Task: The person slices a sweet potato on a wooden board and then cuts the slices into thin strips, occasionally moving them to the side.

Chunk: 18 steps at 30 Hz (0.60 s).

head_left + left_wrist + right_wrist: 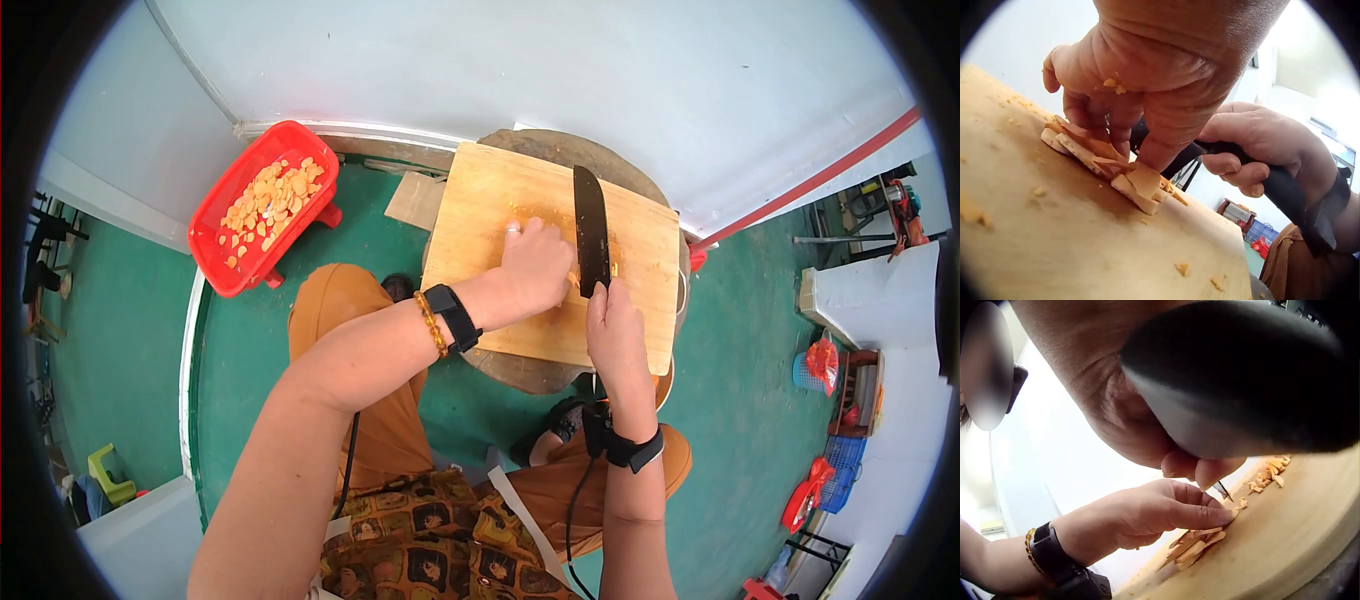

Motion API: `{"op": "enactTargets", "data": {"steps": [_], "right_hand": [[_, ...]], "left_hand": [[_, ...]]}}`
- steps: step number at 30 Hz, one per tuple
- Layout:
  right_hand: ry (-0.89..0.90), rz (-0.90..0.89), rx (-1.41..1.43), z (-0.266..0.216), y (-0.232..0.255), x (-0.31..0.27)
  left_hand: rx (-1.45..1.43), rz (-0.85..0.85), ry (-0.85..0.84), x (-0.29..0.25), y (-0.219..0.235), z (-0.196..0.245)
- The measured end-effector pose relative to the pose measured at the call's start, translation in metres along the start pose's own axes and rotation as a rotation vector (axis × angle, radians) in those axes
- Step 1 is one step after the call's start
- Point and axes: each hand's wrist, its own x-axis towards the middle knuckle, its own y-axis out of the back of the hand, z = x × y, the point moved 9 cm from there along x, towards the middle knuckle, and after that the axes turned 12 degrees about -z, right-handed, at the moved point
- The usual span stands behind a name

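Observation:
A cutting board (pixel 480 190) lies on a round wooden block (pixel 640 180). My left hand (pixel 538 265) holds pale orange slices (pixel 1138 190) against the board, its fingers bent down over them. Close on its right, my right hand (pixel 615 330) grips the handle of a black knife (pixel 590 225), the blade pointing away from me. In the right wrist view, the dark knife handle (pixel 1241 375) hides much of the scene, and the left thumb and fingers pinch near the slices (pixel 1192 550). Small cut pieces (pixel 1272 472) lie beyond the left fingertips.
A red tub (pixel 210 225) of orange slices (pixel 270 205) stands on the left. White wall panels (pixel 560 60) rise behind the board. Green floor (pixel 740 330) surrounds the block, and a blue crate (pixel 843 472) and other items stand at the far right.

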Motion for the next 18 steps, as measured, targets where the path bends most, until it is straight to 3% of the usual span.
{"op": "enactTargets", "data": {"steps": [8, 14, 18], "right_hand": [[0.041, -0.024, -0.036, 0.002, -0.008, 0.006], [0.026, -0.001, -0.108, 0.004, -0.012, 0.007], [0.07, 0.016, 0.004, 0.003, -0.005, 0.003]], "left_hand": [[-0.03, -0.096, 0.036, 0.004, -0.006, -0.004], [-0.062, -0.058, 0.043, 0.004, -0.006, -0.006], [-0.065, -0.097, 0.04, 0.005, -0.006, -0.005]]}}
